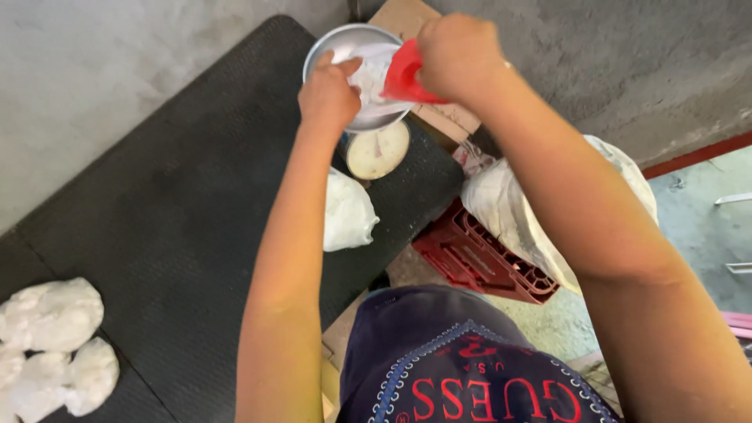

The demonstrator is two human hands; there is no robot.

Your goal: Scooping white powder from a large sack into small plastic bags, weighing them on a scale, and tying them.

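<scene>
My left hand [329, 92] holds open a clear plastic bag [373, 72] that rests in the round metal pan [345, 41] of a weighing scale. My right hand [458, 55] grips a red scoop [406, 77] tilted into the bag's mouth. The bag shows white powder inside. Under the pan sits the scale's round white dial [378, 150]. A filled, tied white bag [347, 213] lies on the black mat [172, 211] just below the scale.
Several filled white bags [53, 345] lie at the mat's lower left corner. A large white sack [517, 211] rests on a red plastic crate [478, 254] to the right. Cardboard [403, 17] lies behind the scale. Grey concrete wall and floor surround everything.
</scene>
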